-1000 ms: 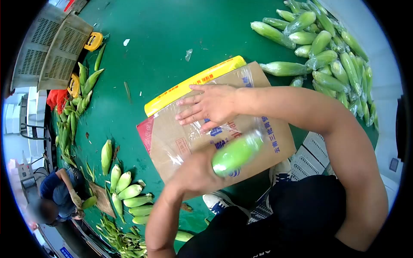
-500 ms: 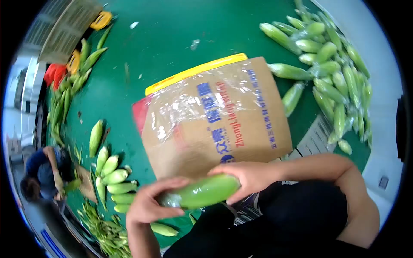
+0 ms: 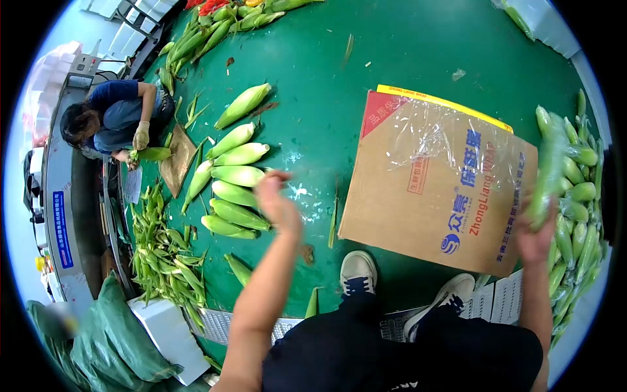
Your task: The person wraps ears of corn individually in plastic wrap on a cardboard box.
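My right hand [image 3: 535, 238] grips a green ear of corn in clear film [image 3: 550, 171], blurred by motion, at the right edge of the cardboard box. Beyond it lies a heap of wrapped corn [image 3: 578, 228]. My left hand [image 3: 279, 206] is at the right end of a row of unwrapped ears of corn [image 3: 238, 175], fingers partly blurred and apart, with nothing visible in them. Between my hands sits the flat cardboard box [image 3: 418, 215], printed in blue and red, with clear film [image 3: 431, 130] over its upper part and a yellow strip [image 3: 450, 104] along its far edge.
At the left a person [image 3: 117, 117] crouches, holding an ear of corn [image 3: 153, 154] by a wooden board [image 3: 177, 160]. Stripped husks [image 3: 163, 255] are piled below. More corn [image 3: 202, 36] lies at the top left. Green sacks [image 3: 117, 333] and a white box [image 3: 170, 336] stand lower left.
Both hands held the wrapped ear together over the box's near edge. Now my right hand has carried it right to the heap, and my left has let go and moved to the unwrapped ears.
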Tool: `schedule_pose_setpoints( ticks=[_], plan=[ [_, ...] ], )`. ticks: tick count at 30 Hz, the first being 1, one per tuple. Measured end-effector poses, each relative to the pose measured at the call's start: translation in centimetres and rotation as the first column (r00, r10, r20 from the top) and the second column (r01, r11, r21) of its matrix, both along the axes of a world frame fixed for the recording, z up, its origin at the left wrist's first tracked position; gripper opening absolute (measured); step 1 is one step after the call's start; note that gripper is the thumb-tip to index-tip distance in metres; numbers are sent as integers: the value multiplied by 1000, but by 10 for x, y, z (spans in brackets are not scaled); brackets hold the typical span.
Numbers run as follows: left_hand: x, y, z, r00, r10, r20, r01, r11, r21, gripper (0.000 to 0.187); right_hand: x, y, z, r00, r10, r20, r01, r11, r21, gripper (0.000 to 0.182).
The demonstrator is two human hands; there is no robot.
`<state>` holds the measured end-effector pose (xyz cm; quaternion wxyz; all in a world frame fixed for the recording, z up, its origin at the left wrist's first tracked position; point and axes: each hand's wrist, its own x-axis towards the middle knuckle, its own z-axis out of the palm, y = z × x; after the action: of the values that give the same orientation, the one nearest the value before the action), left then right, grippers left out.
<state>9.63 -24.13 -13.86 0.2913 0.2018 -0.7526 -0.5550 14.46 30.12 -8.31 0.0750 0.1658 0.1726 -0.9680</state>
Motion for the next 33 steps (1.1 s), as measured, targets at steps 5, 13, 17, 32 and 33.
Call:
schedule_pose_setpoints(
  ticks=[5,13,17,32,33],
  plan=[
    [85,-278,-96,743,114,660,535,492,-687,41,26,349,-74,621,-769,-152,771,564,295,61],
    [70,-264,-123,230,327,916,-430,879,-206,94,-36,115,-39,921,-376,-106,240,332,912,36],
    [106,-235,-96,752,-289,592,-381,542,749,49,-49,30,-6,986,-56,154,-164,-299,940,35],
    [-101,231,115,511,-685,519,788,131,-602,79,-52,-29,13,968,181,175,-69,-477,876,26],
    [-108,247,110,475,-661,581,816,83,-573,79,-45,-28,7,996,93,11,-9,-20,1000,23]
  ],
)
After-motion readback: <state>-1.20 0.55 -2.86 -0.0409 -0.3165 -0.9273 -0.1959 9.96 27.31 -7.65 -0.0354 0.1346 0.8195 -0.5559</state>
